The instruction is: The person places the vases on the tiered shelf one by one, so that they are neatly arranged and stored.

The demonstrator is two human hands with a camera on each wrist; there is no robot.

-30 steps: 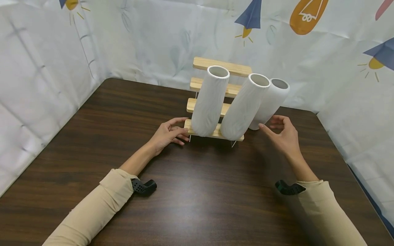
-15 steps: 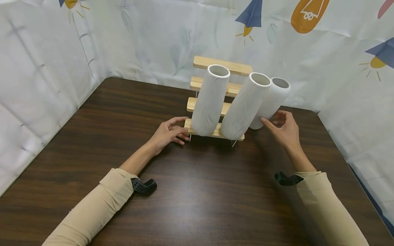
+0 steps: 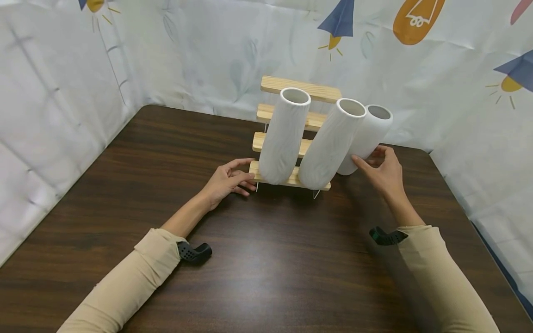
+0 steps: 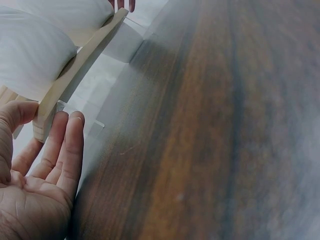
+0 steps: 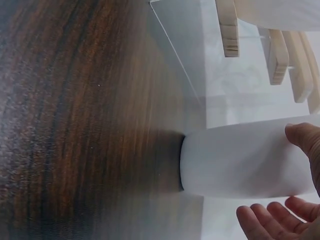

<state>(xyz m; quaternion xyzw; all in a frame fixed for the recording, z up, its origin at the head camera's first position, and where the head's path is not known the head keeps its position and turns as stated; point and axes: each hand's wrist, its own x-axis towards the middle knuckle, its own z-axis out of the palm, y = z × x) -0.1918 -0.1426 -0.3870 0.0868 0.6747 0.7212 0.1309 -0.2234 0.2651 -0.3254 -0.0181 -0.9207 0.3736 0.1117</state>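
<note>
A tiered wooden rack (image 3: 300, 89) with light slats and clear supports stands toward the back of the table. Two white textured vases (image 3: 284, 143) lean on its lowest slat, their round mouths facing up. My left hand (image 3: 225, 184) pinches the left end of that slat (image 4: 82, 62), thumb above and fingers below in the left wrist view. To the right of the rack a third, smoother white vase (image 3: 368, 134) stands on the table, partly hidden behind the middle vase (image 3: 331, 148). My right hand (image 3: 384, 173) holds its lower part, thumb on one side and fingertips on the other.
The dark wood-grain table (image 3: 250, 268) spreads out in front of the rack. White printed fabric (image 3: 208, 51) hangs behind and along both sides. A black wrist device (image 3: 195, 253) sits at each tan sleeve cuff.
My right hand has moved slightly up and forward along the right vase, its fingers closing in against it. My left hand, the rack and the vases stay in place.
</note>
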